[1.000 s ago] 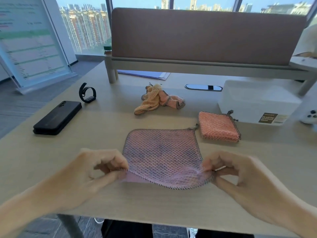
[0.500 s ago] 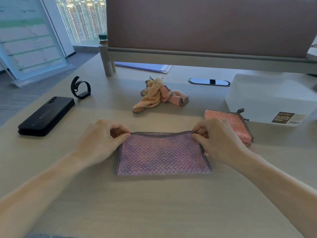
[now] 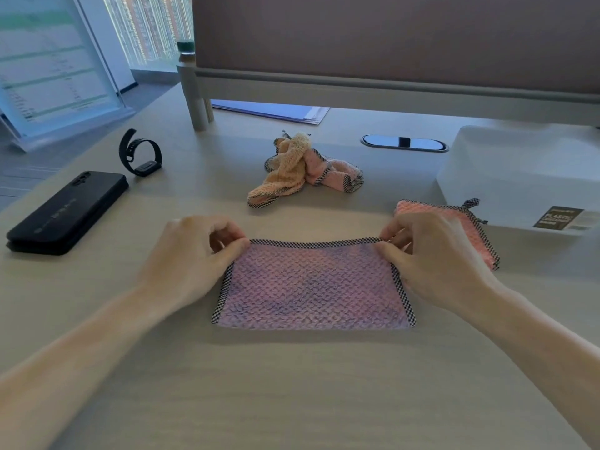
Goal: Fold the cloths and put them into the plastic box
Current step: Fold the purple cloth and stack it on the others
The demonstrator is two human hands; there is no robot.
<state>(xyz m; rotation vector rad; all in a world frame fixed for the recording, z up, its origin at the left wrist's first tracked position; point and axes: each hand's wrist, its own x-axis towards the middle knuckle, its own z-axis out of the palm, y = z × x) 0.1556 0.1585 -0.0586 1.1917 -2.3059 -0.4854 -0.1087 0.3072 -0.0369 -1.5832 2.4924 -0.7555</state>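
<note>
A purple cloth (image 3: 313, 287) with a checked border lies folded in half on the desk in front of me. My left hand (image 3: 191, 258) pinches its far left corner and my right hand (image 3: 431, 258) pinches its far right corner. A folded orange-pink cloth (image 3: 470, 232) lies just right of my right hand, partly hidden by it. Two crumpled cloths, one yellow (image 3: 285, 170) and one pink (image 3: 337, 175), lie in a heap farther back. The white plastic box (image 3: 519, 177) stands at the right.
A black phone (image 3: 68, 211) and a black wristband (image 3: 139, 154) lie at the left. A desk divider (image 3: 389, 43) runs across the back, with papers (image 3: 276, 110) under it and an oval cable port (image 3: 404, 142) in the desk. A display board (image 3: 48, 60) stands far left.
The near edge of the purple cloth was lifted and brought over to the far edge, folding it in half. Both hands moved away from me with it and still pinch the corners.
</note>
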